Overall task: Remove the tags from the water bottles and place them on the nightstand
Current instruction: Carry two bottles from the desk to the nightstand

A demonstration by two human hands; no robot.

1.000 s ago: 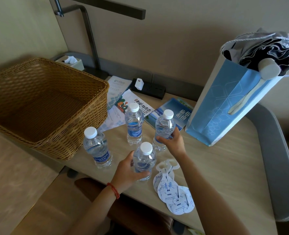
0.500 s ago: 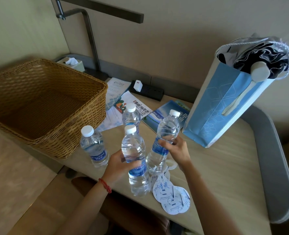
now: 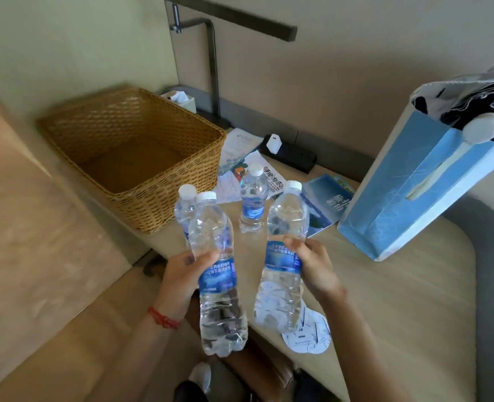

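Observation:
My left hand [image 3: 183, 281] grips a clear water bottle [image 3: 215, 309] with a blue label and white cap, lifted off the nightstand [image 3: 399, 300]. My right hand [image 3: 317, 266] holds a second such bottle [image 3: 283, 233] raised beside it. Neither held bottle has a tag on its neck. Two more bottles stand on the wooden top: one [image 3: 253, 203] further back in the middle, one [image 3: 183, 207] partly hidden behind the left held bottle. White paper tags [image 3: 309, 333] lie near the front edge, partly covered by the right bottle.
A wicker basket [image 3: 132, 152] stands at the left. Leaflets [image 3: 240, 152], a blue booklet [image 3: 325, 204] and a black power strip [image 3: 290, 153] lie at the back. A tall blue paper bag [image 3: 414, 192] holding an umbrella stands at the right. A lamp arm [image 3: 214, 71] rises behind.
Both hands have lifted their bottles off the table and brought them up and nearer to me. The camera has shifted to the left and closer.

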